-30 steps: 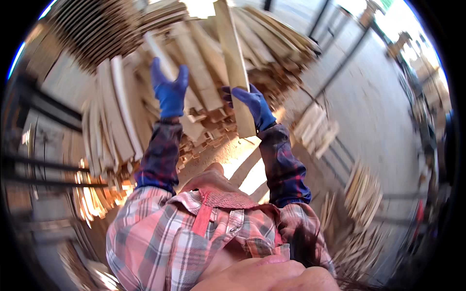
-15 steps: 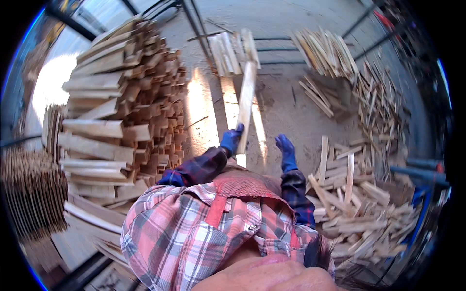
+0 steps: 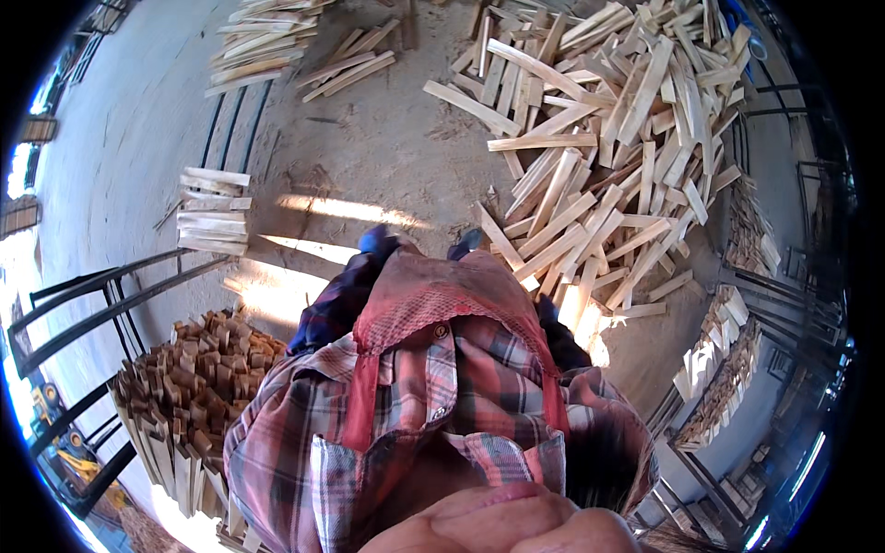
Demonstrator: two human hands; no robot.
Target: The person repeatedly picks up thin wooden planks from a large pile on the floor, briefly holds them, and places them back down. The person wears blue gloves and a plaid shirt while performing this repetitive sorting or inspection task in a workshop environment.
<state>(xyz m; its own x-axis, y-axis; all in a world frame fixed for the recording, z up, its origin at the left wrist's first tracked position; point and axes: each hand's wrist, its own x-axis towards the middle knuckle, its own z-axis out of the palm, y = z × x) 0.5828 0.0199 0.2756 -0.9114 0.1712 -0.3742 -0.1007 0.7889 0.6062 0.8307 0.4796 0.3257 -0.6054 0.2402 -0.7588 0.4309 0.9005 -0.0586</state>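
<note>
Loose heap of pale, flat wooden slats (image 3: pixel 599 147) lies jumbled on the dirt floor (image 3: pixel 369 138), just ahead-right of both hands; left hand (image 3: pixel 378 241) in blue glove, only a tip showing above the plaid shirt (image 3: pixel 415 387); right hand (image 3: pixel 466 243) likewise, near the closest slats; openness and grip of either cannot be told.

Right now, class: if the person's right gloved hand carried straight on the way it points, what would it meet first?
Only the blue glove tip of the right hand shows above the plaid shirt, pointing forward and down. Straight on, it would probably meet the nearest planks of the loose plank pile, around; depth is unclear, so perhaps the dirt floor first.
</note>
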